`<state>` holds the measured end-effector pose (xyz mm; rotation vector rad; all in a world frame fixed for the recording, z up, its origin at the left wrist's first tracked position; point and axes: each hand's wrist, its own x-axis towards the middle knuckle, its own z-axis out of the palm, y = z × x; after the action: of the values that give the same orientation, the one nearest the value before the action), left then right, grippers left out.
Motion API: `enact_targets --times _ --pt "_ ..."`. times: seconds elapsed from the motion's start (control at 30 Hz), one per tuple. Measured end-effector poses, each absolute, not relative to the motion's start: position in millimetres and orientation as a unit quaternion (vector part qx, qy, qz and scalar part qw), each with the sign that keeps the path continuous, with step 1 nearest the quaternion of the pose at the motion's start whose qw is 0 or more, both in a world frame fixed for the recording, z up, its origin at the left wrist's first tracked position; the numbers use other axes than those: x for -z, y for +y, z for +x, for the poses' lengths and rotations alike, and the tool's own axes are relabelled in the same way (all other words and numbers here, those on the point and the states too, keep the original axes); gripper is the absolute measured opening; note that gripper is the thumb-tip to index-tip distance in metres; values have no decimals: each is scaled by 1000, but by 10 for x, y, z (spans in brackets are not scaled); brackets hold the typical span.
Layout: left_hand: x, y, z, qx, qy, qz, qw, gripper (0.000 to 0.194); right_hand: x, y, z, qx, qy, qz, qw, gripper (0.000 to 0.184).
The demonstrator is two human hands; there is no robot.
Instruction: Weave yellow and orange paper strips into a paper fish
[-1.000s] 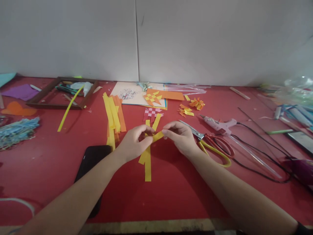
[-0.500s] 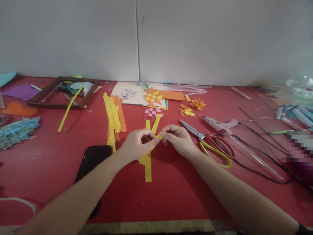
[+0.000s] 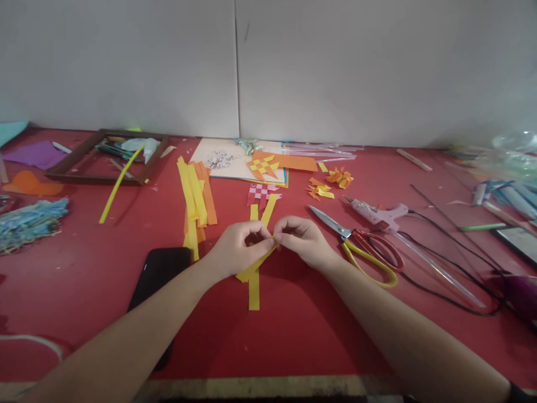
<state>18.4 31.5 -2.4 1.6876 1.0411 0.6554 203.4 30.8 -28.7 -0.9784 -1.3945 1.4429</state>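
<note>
Both my left hand [image 3: 243, 248] and my right hand [image 3: 304, 242] pinch one yellow paper strip [image 3: 263, 259], fingertips meeting at its upper right end. The strip slants down to the left under my left hand. Below it another yellow strip [image 3: 254, 294] lies upright on the table, partly covered by my left hand. A further yellow strip [image 3: 269, 208] slants up beyond my fingers. Just behind is a pink and red checkered woven paper fish [image 3: 262, 193]. How the strips cross under my fingers is partly hidden.
Scissors [image 3: 352, 240] and a pink glue gun [image 3: 377, 214] with its cord lie to the right. A black phone [image 3: 159, 274] sits under my left forearm. Yellow and orange strips [image 3: 195, 196] lie left, a wooden frame [image 3: 96, 180] farther left, an orange woven fish [image 3: 263, 166] at the back.
My hands have drawn slightly closer together, and the strip's end between my fingertips has turned so that less of it shows. Other things lie as before.
</note>
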Motion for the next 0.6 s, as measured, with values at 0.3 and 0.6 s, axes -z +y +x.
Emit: enact_targets --times 0.3,0.6 --pt "24 333 192 -327 440 630 550 18 341 334 2060 -563 -570 -399 445 12" --pt "-43 482 121 -520 477 359 611 14 318 233 1986 -325 -764 -404 385 34"
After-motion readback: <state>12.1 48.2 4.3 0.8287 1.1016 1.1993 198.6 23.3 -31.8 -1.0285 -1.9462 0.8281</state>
